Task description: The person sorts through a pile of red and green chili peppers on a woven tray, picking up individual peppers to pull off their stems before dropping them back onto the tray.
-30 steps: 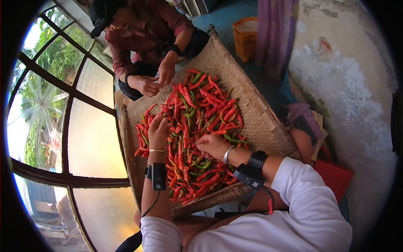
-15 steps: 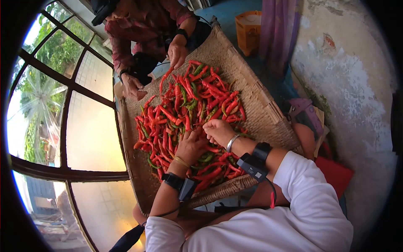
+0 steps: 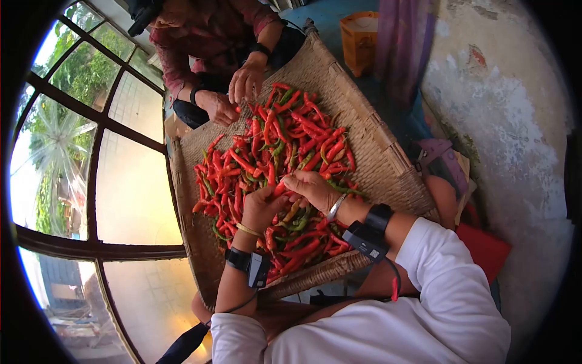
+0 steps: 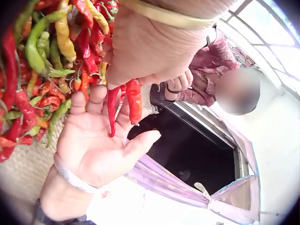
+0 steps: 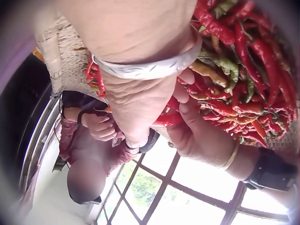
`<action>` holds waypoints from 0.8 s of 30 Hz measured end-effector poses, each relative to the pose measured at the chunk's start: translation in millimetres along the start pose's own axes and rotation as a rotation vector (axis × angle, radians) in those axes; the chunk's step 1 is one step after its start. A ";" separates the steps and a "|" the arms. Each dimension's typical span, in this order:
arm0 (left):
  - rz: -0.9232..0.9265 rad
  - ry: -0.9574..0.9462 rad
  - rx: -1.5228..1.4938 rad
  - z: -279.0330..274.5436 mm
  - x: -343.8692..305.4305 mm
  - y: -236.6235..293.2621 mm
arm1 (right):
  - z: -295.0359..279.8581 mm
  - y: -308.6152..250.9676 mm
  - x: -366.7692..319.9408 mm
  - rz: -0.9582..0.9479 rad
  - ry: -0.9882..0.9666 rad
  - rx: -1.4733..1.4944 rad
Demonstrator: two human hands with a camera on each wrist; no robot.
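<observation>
A heap of chili peppers [image 3: 309, 130], mostly red with some green and yellowish ones, lies on a woven tray [image 3: 379, 167]. Over the near part of the heap, my left hand [image 3: 260, 211], with a yellow bracelet, pinches red chili peppers [image 4: 134, 101]. Two of their ends stick out below its fingers in the left wrist view. My right hand [image 4: 89, 145], wearing a silver bangle, is right beside them with its palm exposed and thumb stretched out. Its fingers are partly behind the peppers. In the head view both hands' fingertips meet at a red pepper.
Across the tray sits another person [image 3: 209, 36], whose hands [image 3: 233, 97] are close together at its far edge. A paned window [image 3: 136, 188] runs along the left. An orange container [image 3: 359, 42] and a purple curtain [image 3: 403, 48] are beyond the tray's right side.
My left hand has come back from the far left of the heap to my right hand, where red peppers now show between them. The other person's hands moved closer together.
</observation>
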State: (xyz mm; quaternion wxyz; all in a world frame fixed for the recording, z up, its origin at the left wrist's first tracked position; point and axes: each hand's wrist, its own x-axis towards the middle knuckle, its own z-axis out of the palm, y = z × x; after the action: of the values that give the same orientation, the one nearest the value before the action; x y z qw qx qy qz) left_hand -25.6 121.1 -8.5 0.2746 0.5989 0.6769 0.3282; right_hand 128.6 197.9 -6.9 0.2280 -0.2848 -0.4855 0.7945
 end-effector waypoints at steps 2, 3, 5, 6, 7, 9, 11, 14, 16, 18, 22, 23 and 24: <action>-0.078 -0.037 -0.407 3.6 0.3 -1.9 | 0.5 1.2 0.2 -0.081 0.035 -0.134; -0.078 -0.037 -0.406 2.8 -0.2 -0.6 | 0.4 3.5 1.1 -0.081 0.034 -0.133; -0.149 -0.167 -0.353 0.7 -1.8 3.9 | -0.7 9.8 3.4 -0.109 0.125 -0.183; -0.150 -0.167 -0.353 -0.9 -2.5 7.2 | -2.2 11.3 4.1 -0.108 0.125 -0.182; -0.200 -0.176 -0.431 -3.2 -2.7 11.2 | -4.2 11.8 5.0 -0.061 0.126 -0.142; -0.251 -0.180 -0.510 -5.3 -2.5 15.2 | -5.8 10.0 4.9 -0.015 0.124 -0.103; -0.290 -0.126 -0.654 -7.1 -2.0 16.7 | -4.5 4.6 2.8 0.077 0.175 0.018; -0.431 -0.096 -0.705 -14.9 -0.8 4.4 | -6.8 10.1 6.6 0.123 0.237 0.037; -0.354 -0.122 -0.695 -26.1 2.2 -6.9 | -7.7 8.9 6.5 0.138 0.223 0.014; -0.354 -0.066 -0.690 -38.6 8.3 -13.7 | -7.7 7.5 6.5 0.153 0.210 -0.012; -0.166 0.083 -0.913 -64.9 35.4 -16.6 | -5.9 6.5 5.5 0.197 0.148 -0.066; -0.166 0.087 -0.913 -66.0 42.5 -12.4 | -5.6 6.1 5.3 0.201 0.150 -0.072; -0.159 0.287 -0.883 -65.0 49.5 -1.4 | -5.5 4.4 4.3 0.201 0.148 -0.071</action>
State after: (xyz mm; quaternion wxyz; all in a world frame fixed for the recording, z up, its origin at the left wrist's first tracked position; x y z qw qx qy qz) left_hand -82.7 162.5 32.6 0.4309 0.3196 0.5475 0.6422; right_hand 128.8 202.4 -13.9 0.1721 -0.3978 -0.4641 0.7725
